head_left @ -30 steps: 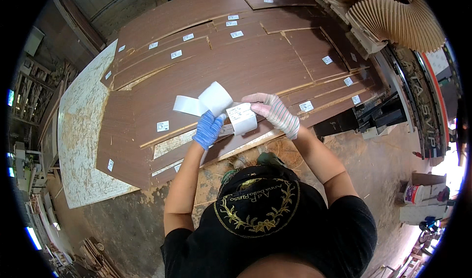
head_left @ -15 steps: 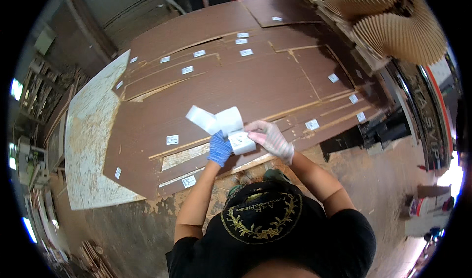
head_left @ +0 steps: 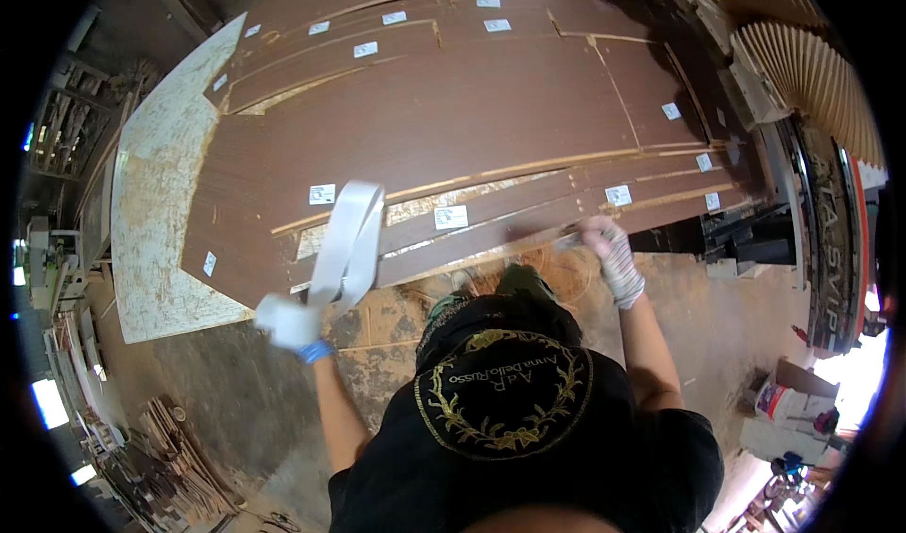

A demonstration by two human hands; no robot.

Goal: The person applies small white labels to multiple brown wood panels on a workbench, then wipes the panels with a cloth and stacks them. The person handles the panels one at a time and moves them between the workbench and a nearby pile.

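In the head view, the front edge of the brown boards (head_left: 453, 99) slants up to the right, with open floor (head_left: 236, 410) before it. The left hand (head_left: 314, 351) has the label roll (head_left: 291, 322) near the left end of that edge, its fingers mostly hidden but closed around it. The strip (head_left: 332, 255) loops away from the person, its long axis leaning right. The right hand (head_left: 609, 255) curls by the edge; blur hides whether its fingers grip anything.
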